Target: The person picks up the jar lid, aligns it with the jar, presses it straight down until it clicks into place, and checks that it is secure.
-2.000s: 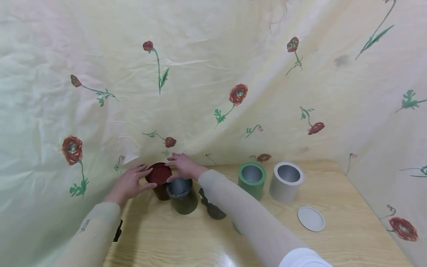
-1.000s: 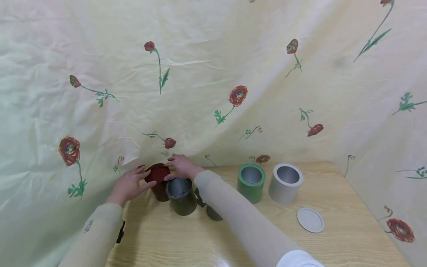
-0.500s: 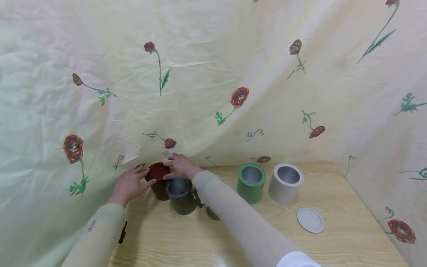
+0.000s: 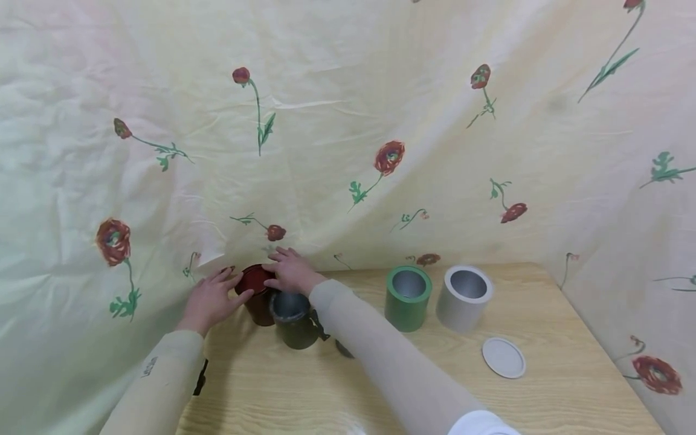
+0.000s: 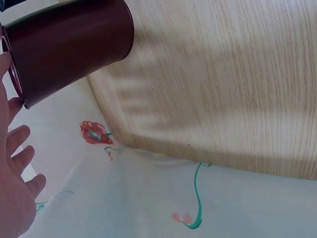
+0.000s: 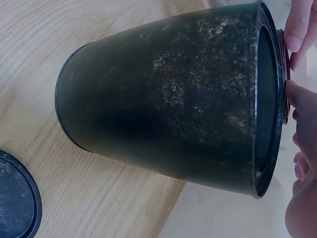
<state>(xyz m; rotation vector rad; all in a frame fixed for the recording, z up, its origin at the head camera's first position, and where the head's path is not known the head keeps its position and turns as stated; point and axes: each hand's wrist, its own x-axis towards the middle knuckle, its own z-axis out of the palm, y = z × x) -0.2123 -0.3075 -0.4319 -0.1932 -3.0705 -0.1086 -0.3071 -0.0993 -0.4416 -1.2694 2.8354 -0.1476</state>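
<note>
A dark red canister [image 4: 258,313] stands at the back left with a red lid [image 4: 253,280] at its mouth; its dark side [image 5: 74,44] fills the upper left of the left wrist view. My left hand [image 4: 209,302] reaches over the canister's left side, fingers spread, thumb at the near rim. From the right, my right hand [image 4: 293,272] has loosely extended fingers at the lid's edge. Its thumb meets the red edge in the right wrist view. Just in front stands a worn black canister [image 6: 173,94], its top uncovered, beneath my right hand.
Farther right stand an uncovered green canister [image 4: 406,311] and an uncovered white canister [image 4: 459,311]. A white lid [image 4: 503,357] lies flat on the wooden table [image 4: 576,368]. Partly hidden by my right forearm is a black lid [image 6: 17,198]. Flowered cloth [image 4: 326,151] hangs behind the table.
My right hand has shifted slightly left and back over the red lid, and its forearm now covers more of the black lid. The left hand stays almost in place.
</note>
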